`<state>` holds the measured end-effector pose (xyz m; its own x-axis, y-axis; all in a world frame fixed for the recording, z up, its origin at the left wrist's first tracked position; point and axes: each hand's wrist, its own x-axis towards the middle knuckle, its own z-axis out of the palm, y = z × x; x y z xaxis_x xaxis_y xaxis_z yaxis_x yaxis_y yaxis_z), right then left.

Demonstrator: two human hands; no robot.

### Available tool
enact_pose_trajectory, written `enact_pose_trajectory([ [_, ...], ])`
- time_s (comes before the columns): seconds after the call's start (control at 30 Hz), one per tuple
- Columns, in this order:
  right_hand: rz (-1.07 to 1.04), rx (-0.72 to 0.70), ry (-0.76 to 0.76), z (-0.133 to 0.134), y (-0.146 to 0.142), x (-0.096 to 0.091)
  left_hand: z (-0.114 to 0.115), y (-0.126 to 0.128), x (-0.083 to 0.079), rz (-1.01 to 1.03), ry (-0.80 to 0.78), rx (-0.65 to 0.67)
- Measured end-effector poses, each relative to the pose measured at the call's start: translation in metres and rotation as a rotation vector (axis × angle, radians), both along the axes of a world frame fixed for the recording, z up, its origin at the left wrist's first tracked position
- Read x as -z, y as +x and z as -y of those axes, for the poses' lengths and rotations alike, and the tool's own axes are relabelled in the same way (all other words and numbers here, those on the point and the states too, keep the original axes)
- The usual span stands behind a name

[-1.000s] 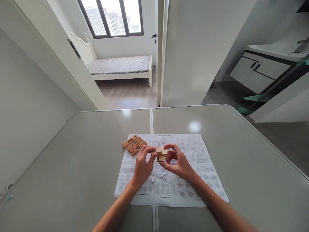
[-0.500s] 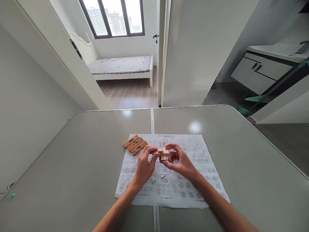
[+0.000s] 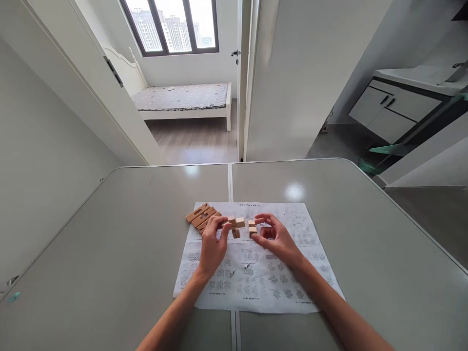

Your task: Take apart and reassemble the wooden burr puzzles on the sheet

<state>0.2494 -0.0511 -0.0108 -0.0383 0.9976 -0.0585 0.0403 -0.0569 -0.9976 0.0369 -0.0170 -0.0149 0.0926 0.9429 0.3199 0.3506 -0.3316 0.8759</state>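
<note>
On my feed, left hand (image 3: pixel 213 242) pinching joined wooden blocks (image 3: pixel 240 223), ends pointing right, right hand (image 3: pixel 278 237) apart, pinching small wooden piece (image 3: pixel 252 229), long axis running near to far.

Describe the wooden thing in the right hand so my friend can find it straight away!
Find the big grey table, then the white printed paper on it. Over the paper, the right hand pinches a small wooden piece. A gap separates it from the wooden pieces in the left hand.

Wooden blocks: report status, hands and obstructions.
Left hand gripping block cluster. Right hand pinching separate block section. Slotted pieces beyond left hand, not between hands.
</note>
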Motion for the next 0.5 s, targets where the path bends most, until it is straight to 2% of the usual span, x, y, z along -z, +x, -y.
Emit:
enact_pose_trajectory([
  [0.1,0.138,0.065,0.043,-0.001,0.000,0.002,-0.003,-0.002,0.002,0.096,-0.079,-0.015],
  [0.23,0.357,0.124,0.160,-0.001,-0.006,0.011,-0.002,0.000,0.003,0.158,-0.158,0.033],
  [0.37,0.477,0.092,0.301,-0.001,-0.010,0.018,0.001,0.003,-0.002,0.184,-0.166,0.085],
  [0.5,0.538,0.064,0.372,-0.001,-0.009,0.021,0.001,0.003,-0.006,0.215,-0.230,0.112],
])
